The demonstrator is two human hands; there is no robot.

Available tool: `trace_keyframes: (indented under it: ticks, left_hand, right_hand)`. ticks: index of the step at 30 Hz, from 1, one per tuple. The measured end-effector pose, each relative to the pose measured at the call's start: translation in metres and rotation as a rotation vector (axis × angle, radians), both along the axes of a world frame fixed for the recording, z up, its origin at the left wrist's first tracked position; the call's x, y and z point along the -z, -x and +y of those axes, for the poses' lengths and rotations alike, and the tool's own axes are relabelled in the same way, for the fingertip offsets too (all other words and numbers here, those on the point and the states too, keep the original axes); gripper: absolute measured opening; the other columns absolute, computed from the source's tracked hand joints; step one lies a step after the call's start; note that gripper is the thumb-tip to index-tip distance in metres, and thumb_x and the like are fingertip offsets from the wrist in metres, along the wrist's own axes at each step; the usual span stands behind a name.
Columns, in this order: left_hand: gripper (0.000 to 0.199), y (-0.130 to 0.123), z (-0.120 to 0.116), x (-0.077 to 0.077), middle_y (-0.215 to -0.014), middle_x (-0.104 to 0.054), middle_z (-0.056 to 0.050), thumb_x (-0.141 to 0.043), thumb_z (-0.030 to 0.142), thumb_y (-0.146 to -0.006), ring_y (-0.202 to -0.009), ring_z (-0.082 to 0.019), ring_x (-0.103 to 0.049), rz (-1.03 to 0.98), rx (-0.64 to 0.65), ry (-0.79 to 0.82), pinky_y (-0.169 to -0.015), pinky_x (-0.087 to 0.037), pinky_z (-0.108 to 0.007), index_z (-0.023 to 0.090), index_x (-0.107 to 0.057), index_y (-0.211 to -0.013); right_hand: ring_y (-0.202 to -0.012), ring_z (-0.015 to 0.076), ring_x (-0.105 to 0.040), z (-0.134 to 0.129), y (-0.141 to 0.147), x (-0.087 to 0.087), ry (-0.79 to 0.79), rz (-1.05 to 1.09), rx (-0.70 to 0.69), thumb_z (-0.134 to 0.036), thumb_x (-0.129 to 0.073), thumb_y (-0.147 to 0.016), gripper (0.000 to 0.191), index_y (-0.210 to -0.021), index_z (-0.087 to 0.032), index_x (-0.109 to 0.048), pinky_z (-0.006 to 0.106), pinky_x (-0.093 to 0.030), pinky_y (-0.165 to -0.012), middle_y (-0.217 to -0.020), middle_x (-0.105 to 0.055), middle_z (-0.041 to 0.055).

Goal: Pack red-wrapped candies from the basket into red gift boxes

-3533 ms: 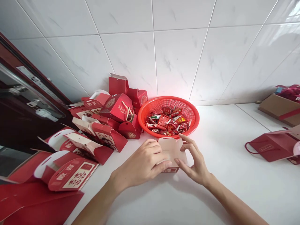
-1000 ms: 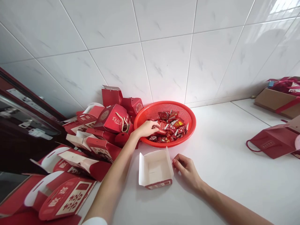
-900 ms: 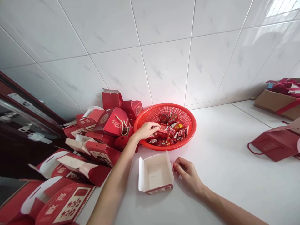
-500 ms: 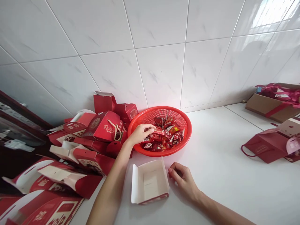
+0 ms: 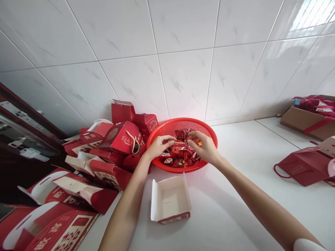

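Centrally, the person's left hand (image 5: 159,146) reached over the near left rim of the basket, its thumb and fingers closed in a pinch on one end of a red packet (image 5: 180,143). The right hand (image 5: 205,146) met it from the other side, fingers bent and brought together just beyond the packet; whether they gripped anything could not be told. The packet thus lay between the two hands, just above the other wrapped sweets (image 5: 180,162) and within the outline of the red basket (image 5: 180,169).

As far as could be judged, the handling was at an early stage: one packet was in the fingers, the rest lay heaped in the basket, and the white-lined box (image 5: 172,200) stood formed but open, its flaps upright and its inner floor showing. This box sat on the white worktop (image 5: 222,209) in front of the basket, nearer the wearer than either hand.

Further out, red gift boxes (image 5: 121,137) crowded the left side, several with lids unfolded. At far right were a dark red box (image 5: 298,165) with a cord handle and, behind it, a brown carton (image 5: 297,122).
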State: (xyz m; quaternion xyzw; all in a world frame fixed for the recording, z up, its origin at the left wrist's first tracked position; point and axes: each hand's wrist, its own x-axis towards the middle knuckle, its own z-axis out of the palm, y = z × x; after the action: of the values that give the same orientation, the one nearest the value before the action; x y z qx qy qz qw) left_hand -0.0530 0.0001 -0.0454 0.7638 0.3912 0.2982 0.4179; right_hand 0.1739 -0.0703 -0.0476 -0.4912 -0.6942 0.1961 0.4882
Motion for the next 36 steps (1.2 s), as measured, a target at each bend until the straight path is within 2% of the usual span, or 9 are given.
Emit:
trace_keyframes:
  ticks: [3, 6, 9, 12, 17, 21, 27, 31, 36]
  left_hand:
    - [0.052, 0.001, 0.000, 0.001, -0.103, -0.077, -0.011, -0.070, 0.061, -0.082, -0.091, -0.025, -0.071, -0.027, -0.014, 0.004, -0.086, -0.058, -0.038, 0.014, -0.075, -0.105]
    - [0.051, 0.002, -0.001, 0.002, -0.101, -0.077, -0.011, -0.071, 0.059, -0.083, -0.092, -0.025, -0.071, -0.049, -0.031, 0.003, -0.089, -0.057, -0.039, 0.014, -0.075, -0.105]
    - [0.049, 0.002, -0.002, 0.002, -0.106, -0.077, -0.010, -0.073, 0.056, -0.082, -0.095, -0.025, -0.071, -0.114, -0.053, 0.008, -0.090, -0.057, -0.038, 0.014, -0.074, -0.108]
    - [0.049, 0.003, -0.001, 0.003, -0.106, -0.076, -0.009, -0.076, 0.055, -0.080, -0.096, -0.024, -0.071, -0.172, -0.060, 0.031, -0.089, -0.057, -0.037, 0.015, -0.074, -0.108]
    - [0.050, 0.003, 0.001, 0.008, -0.099, -0.077, -0.007, -0.081, 0.055, -0.075, -0.090, -0.023, -0.071, -0.218, -0.065, 0.075, -0.087, -0.056, -0.037, 0.015, -0.075, -0.106]
    - [0.049, 0.002, 0.003, 0.009, -0.092, -0.077, -0.007, -0.079, 0.056, -0.079, -0.086, -0.022, -0.071, -0.210, -0.052, 0.106, -0.085, -0.057, -0.038, 0.016, -0.077, -0.106]
    - [0.051, 0.004, 0.004, 0.010, -0.105, -0.078, -0.010, -0.092, 0.045, -0.066, -0.097, -0.024, -0.071, -0.253, -0.047, 0.132, -0.095, -0.055, -0.041, 0.014, -0.078, -0.104]
    - [0.052, 0.005, 0.004, 0.009, -0.098, -0.077, -0.008, -0.092, 0.042, -0.064, -0.093, -0.022, -0.070, -0.259, -0.046, 0.131, -0.093, -0.056, -0.040, 0.014, -0.077, -0.105]
    - [0.050, 0.006, 0.002, 0.009, -0.098, -0.078, -0.007, -0.091, 0.039, -0.065, -0.092, -0.021, -0.071, -0.272, -0.033, 0.108, -0.091, -0.057, -0.038, 0.015, -0.078, -0.106]
  right_hand:
    - [-0.071, 0.0192, -0.062, 0.029, 0.008, 0.000, 0.242, -0.024, -0.056, -0.042, -0.053, -0.098, 0.027, -0.082, -0.022, -0.061, 0.031, -0.045, -0.068, -0.074, -0.066, 0.0013]
    - [-0.061, 0.0163, -0.054, 0.038, 0.015, 0.006, 0.341, -0.048, -0.066, -0.048, -0.048, -0.100, 0.044, -0.064, -0.022, -0.049, 0.029, -0.038, -0.060, -0.061, -0.055, -0.0011]
    - [-0.056, 0.0147, -0.051, 0.038, 0.016, 0.008, 0.373, -0.055, -0.110, -0.043, -0.052, -0.099, 0.046, -0.059, -0.023, -0.043, 0.028, -0.036, -0.057, -0.057, -0.052, -0.0023]
    - [-0.055, 0.0154, -0.056, 0.038, 0.013, 0.005, 0.399, -0.045, -0.175, -0.044, -0.057, -0.096, 0.039, -0.064, -0.022, -0.051, 0.028, -0.040, -0.057, -0.059, -0.058, -0.0016]
    - [-0.066, 0.0193, -0.064, 0.042, 0.005, 0.002, 0.286, 0.080, -0.229, -0.049, -0.068, -0.087, 0.030, -0.084, -0.019, -0.070, 0.031, -0.050, -0.063, -0.073, -0.069, 0.0035]
    - [-0.076, 0.0216, -0.067, 0.042, 0.001, 0.004, 0.174, 0.198, -0.243, -0.048, -0.074, -0.082, 0.030, -0.091, -0.020, -0.071, 0.036, -0.055, -0.069, -0.086, -0.072, 0.0061]
    - [-0.088, 0.0237, -0.069, 0.039, 0.000, 0.004, 0.122, 0.267, -0.266, -0.035, -0.076, -0.079, 0.025, -0.097, -0.020, -0.071, 0.040, -0.058, -0.079, -0.100, -0.074, 0.0077]
    - [-0.091, 0.0251, -0.071, 0.039, 0.000, 0.007, 0.155, 0.261, -0.291, -0.038, -0.080, -0.079, 0.033, -0.105, -0.021, -0.070, 0.042, -0.060, -0.083, -0.101, -0.074, 0.0079]
    - [-0.087, 0.0256, -0.072, 0.042, -0.001, 0.013, 0.175, 0.188, -0.287, -0.042, -0.079, -0.082, 0.027, -0.096, -0.020, -0.073, 0.042, -0.061, -0.080, -0.093, -0.074, 0.0076]
